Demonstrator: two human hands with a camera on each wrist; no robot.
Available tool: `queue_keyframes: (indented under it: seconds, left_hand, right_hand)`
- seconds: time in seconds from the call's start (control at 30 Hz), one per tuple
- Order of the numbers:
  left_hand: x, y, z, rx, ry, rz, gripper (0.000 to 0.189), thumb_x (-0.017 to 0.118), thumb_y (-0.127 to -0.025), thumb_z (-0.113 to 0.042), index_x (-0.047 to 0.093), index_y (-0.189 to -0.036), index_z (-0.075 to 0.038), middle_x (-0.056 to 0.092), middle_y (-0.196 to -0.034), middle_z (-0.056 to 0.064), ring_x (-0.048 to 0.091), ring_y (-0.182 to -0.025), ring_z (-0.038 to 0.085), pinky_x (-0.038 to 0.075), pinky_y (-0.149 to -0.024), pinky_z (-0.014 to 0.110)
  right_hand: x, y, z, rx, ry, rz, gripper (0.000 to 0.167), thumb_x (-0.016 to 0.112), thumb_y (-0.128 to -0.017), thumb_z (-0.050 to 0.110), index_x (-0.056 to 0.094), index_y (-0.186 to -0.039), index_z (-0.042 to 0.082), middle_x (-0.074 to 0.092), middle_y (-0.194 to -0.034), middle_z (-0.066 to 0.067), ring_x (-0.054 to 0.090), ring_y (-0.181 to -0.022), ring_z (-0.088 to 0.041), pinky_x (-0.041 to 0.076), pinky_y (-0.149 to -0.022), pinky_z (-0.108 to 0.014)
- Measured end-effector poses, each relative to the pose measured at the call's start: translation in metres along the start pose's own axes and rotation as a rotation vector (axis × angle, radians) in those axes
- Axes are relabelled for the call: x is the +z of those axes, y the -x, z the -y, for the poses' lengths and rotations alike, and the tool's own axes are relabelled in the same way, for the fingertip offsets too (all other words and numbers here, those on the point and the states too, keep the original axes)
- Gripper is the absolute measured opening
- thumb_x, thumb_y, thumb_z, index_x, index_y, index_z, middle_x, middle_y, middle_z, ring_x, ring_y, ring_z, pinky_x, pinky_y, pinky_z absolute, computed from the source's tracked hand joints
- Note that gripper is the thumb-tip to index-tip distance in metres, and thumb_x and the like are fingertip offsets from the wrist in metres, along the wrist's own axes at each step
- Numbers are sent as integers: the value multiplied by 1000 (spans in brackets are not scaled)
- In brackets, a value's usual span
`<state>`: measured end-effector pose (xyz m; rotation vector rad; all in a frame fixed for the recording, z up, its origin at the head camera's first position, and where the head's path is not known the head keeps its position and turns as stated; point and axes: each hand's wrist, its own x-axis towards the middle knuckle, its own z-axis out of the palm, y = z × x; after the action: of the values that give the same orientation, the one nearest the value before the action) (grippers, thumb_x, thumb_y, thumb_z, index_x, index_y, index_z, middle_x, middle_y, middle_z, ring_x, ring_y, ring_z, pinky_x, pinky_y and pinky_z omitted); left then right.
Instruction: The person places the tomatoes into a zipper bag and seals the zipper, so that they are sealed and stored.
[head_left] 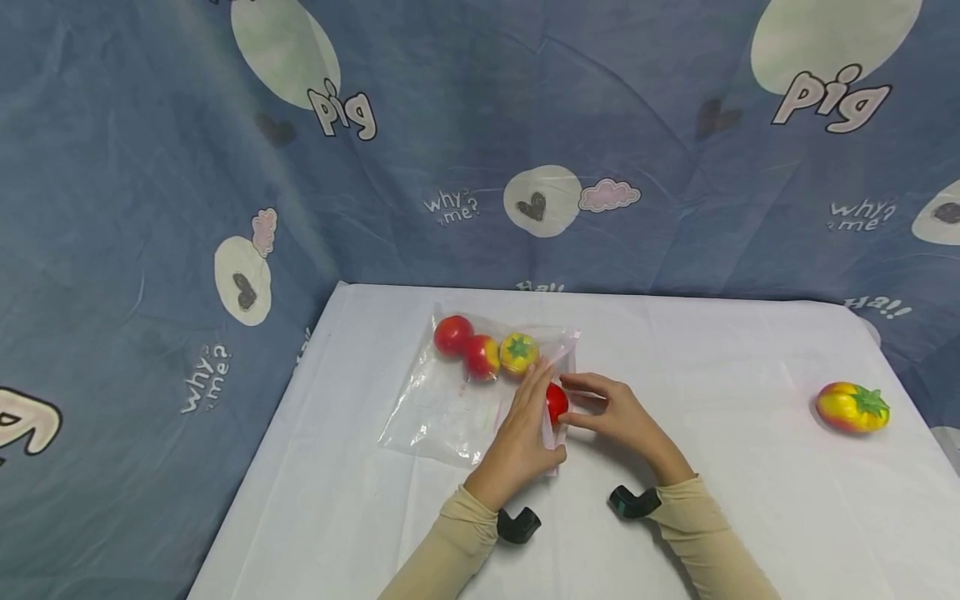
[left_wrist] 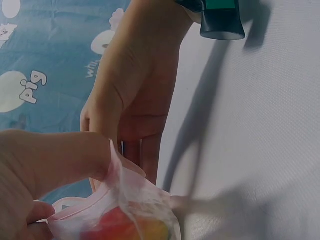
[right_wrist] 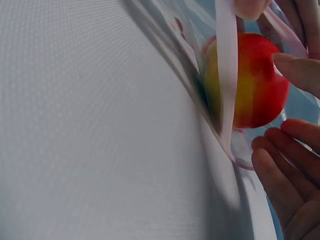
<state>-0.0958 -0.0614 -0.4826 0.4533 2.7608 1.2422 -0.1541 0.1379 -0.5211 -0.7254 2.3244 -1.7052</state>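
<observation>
A clear zip bag [head_left: 442, 421] with a pink-edged mouth lies on the table, its mouth turned to the right. My left hand [head_left: 517, 442] holds that mouth, the thumb at one pink lip [left_wrist: 116, 165] and the fingers by the other. A red-and-yellow apple [right_wrist: 262, 82] sits at the opening between the hands. My right hand [head_left: 618, 417] touches it with the thumb, its other fingers extended and spread beside the fruit. Deeper in the bag are a red round fruit [head_left: 453, 336], a second red-and-yellow apple [head_left: 480, 358] and a yellow pepper-like piece [head_left: 517, 353] with a green top.
Far to the right on the white table [head_left: 712, 367] lies another yellow-and-red pepper-like piece [head_left: 852, 408] with a green top. Dark curved wrist mounts [head_left: 634, 503] stick out near both cuffs. Blue printed cloth [head_left: 480, 133] hangs behind the table and along its left.
</observation>
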Motion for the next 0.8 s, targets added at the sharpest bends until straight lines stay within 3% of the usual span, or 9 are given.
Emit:
queue_keyframes:
  seconds: [0.13, 0.3, 0.57, 0.8]
  left_hand:
    - [-1, 0, -1, -27, 0, 11, 115, 87, -74, -5, 19, -166, -20, 13, -175, -5, 7, -164, 17, 31, -127, 47]
    - [-1, 1, -1, -12, -3, 5, 115, 87, -74, -5, 19, -166, -19, 13, -175, -4, 7, -164, 19, 30, -127, 47]
    - [-2, 1, 0, 38, -53, -16, 115, 87, -72, -4, 20, -165, -15, 15, -175, -1, 10, -164, 24, 19, -132, 51]
    - [-2, 0, 0, 38, -66, -15, 114, 86, -72, -3, 20, -165, -13, 14, -175, -2, 8, -164, 21, 13, -132, 55]
  right_hand:
    - [1, -2, -1, 52, -36, 30, 59, 85, -82, 6, 63, -135, -5, 64, -139, -25, 66, -124, -41, 57, -103, -37]
    - [4, -5, -3, 70, -82, 51, 58, 84, -82, 3, 62, -135, -7, 64, -138, -27, 68, -121, -42, 59, -99, -33]
    - [8, -11, 2, 68, -98, 74, 56, 81, -84, -2, 60, -135, -10, 62, -137, -31, 66, -121, -47, 60, -97, -35]
    - [13, -17, 6, 27, -75, 90, 57, 80, -84, -3, 58, -137, -11, 62, -137, -31, 65, -123, -47, 59, -100, -37]
